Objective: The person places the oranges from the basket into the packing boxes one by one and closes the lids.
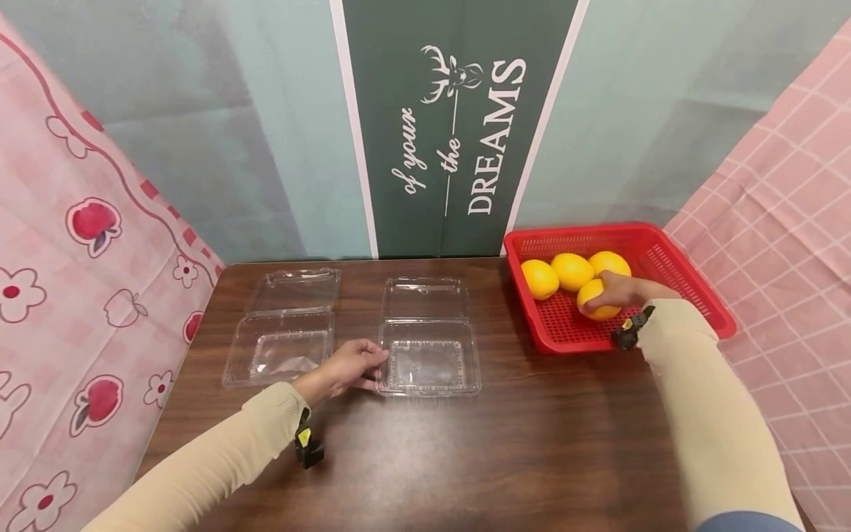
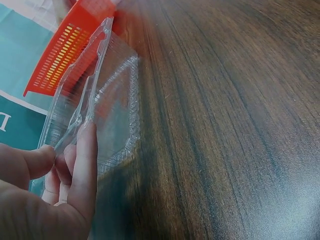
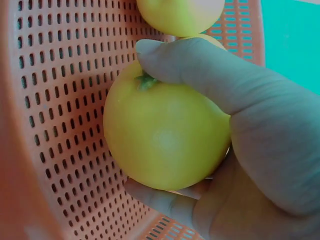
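Observation:
In the head view, my left hand (image 1: 355, 364) is at the left edge of a clear plastic clamshell container (image 1: 428, 362) whose lid is folded back. The left wrist view shows the thumb and fingers (image 2: 86, 155) pinching the container's rim (image 2: 92, 95). My right hand (image 1: 618, 290) reaches into a red plastic basket (image 1: 558, 346) and grips a round yellow fruit (image 3: 167, 132). Its small green stem end shows beside the thumb in the right wrist view. Several more yellow fruits (image 1: 572, 272) lie along the basket's far side.
Left of the held container lies a second clear clamshell container (image 1: 279, 347), lid folded back too. Both stand on a dark wood-grain table (image 1: 465, 458). A green printed cloth (image 1: 459, 148) hangs behind, and pink patterned cloths (image 1: 86, 295) hang at the sides.

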{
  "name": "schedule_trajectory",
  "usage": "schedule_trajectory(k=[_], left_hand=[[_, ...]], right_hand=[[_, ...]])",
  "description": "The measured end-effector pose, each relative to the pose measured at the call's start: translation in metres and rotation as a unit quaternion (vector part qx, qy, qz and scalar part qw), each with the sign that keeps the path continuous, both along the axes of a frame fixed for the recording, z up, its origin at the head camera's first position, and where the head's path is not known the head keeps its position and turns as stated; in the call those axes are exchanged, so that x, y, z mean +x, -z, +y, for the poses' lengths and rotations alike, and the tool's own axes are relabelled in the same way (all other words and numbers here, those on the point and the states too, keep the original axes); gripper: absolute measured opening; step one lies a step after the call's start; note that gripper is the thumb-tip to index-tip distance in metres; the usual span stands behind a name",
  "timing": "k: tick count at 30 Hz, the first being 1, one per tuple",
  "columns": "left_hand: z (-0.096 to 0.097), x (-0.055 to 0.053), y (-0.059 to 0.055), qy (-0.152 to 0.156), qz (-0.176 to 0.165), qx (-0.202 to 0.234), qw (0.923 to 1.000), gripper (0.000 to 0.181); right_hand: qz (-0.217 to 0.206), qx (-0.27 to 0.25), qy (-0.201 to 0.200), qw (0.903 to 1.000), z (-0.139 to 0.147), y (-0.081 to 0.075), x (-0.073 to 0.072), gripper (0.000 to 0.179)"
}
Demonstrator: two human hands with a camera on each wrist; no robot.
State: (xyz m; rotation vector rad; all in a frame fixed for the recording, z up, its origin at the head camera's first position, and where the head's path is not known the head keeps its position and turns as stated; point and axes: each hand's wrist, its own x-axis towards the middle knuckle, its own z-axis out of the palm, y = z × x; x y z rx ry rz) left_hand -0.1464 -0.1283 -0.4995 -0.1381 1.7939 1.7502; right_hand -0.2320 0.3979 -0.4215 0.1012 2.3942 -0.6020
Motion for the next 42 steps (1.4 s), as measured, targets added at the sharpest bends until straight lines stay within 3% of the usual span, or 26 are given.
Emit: schedule_trajectory(k=[2, 8, 15, 23, 27, 35, 42], left_hand=[[0.000, 0.000, 0.000, 0.001, -0.004, -0.001, 1.0000, 0.012], [0.000, 0.000, 0.000, 0.006, -0.013, -0.012, 0.9998, 0.017], [-0.001, -0.004, -0.005, 0.014, -0.020, -0.033, 0.9992, 0.017], [-0.005, -0.015, -0.014, 0.028, -0.033, -0.038, 0.9983, 0.019], [-0.007, -0.019, -0.017, 0.029, -0.044, -0.035, 0.9980, 0.019], [-0.016, -0.039, -0.022, 0.040, -0.065, -0.033, 0.9965, 0.022], [-0.024, -0.058, -0.029, 0.063, -0.073, -0.043, 0.9944, 0.022]], right_hand=[[0.031, 0.017, -0.038, 0.9987, -0.001, -0.001, -0.001, 0.108], [0.095, 0.025, -0.064, 0.9931, -0.006, -0.008, 0.000, 0.092], [0.119, 0.000, -0.056, 0.9913, -0.014, -0.020, -0.001, 0.093], [0.135, -0.008, -0.068, 0.9884, -0.028, -0.032, -0.004, 0.095], [0.162, -0.014, -0.088, 0.9827, -0.038, -0.041, -0.007, 0.094], [0.209, -0.043, -0.096, 0.9722, -0.063, -0.054, -0.016, 0.087], [0.218, -0.048, -0.108, 0.9689, -0.087, -0.067, -0.019, 0.086]])
